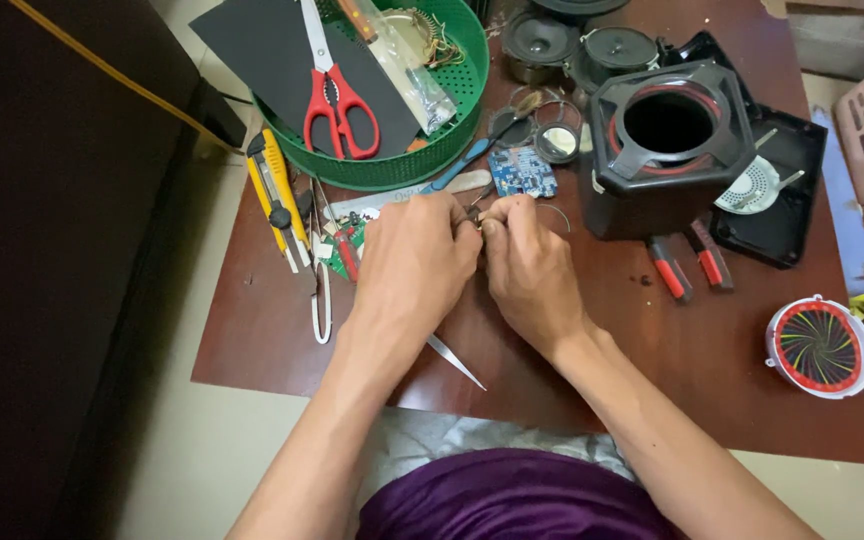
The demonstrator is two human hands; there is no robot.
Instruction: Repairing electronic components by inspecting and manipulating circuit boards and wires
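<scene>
Here, two hands pinch one small part.

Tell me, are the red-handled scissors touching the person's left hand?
Apart. The head view shows the scissors lying in the green basket, with brown table between them and the left hand.

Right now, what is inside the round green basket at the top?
Inside the green basket lie red-handled scissors on a black sheet, and a clear plastic bag. What lies under the sheet is covered.
</scene>
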